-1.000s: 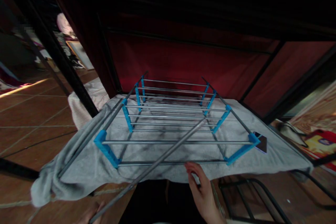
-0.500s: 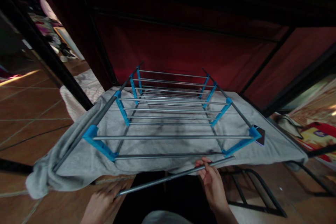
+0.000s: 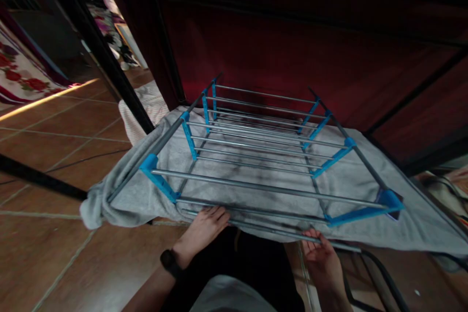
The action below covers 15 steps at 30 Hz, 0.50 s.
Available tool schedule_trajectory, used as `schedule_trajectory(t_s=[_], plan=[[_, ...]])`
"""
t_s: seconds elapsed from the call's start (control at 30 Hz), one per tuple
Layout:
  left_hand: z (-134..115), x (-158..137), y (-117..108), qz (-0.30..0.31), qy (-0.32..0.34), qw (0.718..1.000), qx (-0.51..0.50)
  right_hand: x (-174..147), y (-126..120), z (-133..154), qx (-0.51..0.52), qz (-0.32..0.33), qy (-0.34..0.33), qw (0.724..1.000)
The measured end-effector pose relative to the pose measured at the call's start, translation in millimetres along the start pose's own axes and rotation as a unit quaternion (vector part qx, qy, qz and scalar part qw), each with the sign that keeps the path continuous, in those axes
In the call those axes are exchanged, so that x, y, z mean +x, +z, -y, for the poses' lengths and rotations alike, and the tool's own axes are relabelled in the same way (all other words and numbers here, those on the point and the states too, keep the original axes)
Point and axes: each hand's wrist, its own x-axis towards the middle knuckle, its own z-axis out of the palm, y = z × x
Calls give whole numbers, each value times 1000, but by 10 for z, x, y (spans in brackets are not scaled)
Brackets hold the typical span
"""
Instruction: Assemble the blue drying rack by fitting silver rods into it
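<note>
A loose grey metal rod (image 3: 270, 230) lies level along the near edge of a grey blanket (image 3: 234, 163). My left hand (image 3: 208, 224), palm down, closes over it left of its middle. Farther right, my right hand (image 3: 320, 253) grips the same rod from below, fingers and thumb around it. Just beyond the rod, a rack of metal tubes with blue plastic brackets (image 3: 159, 179) stands on the blanket. Its front tube (image 3: 256, 186) runs between the two nearest brackets. The undersides of my left fingers are hidden.
A dark phone-like object (image 3: 397, 213) lies partly behind the right bracket. Behind the rack rises a dark red panel (image 3: 263, 48). Black metal posts (image 3: 109, 58) frame the left side, with tiled floor (image 3: 69, 165) beyond. A black tubular frame (image 3: 382, 278) stands at lower right.
My left hand has shifted from the rod's left end inward along it. The rod has moved forward to the blanket's edge and now slopes down to the right. My view has turned left.
</note>
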Motion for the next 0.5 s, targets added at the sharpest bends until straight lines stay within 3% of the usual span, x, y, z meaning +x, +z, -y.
schedule_trajectory(t_s=[0.13, 0.27, 0.5], plan=[[113, 160, -29, -32, 8, 999, 15, -14, 23, 68, 49, -41, 52, 997], [255, 226, -62, -46, -27, 998, 30, -48, 208, 95, 45, -27, 86, 995], [436, 269, -11, -50, -89, 994, 26, 11, 604, 35, -13, 39, 38, 998]])
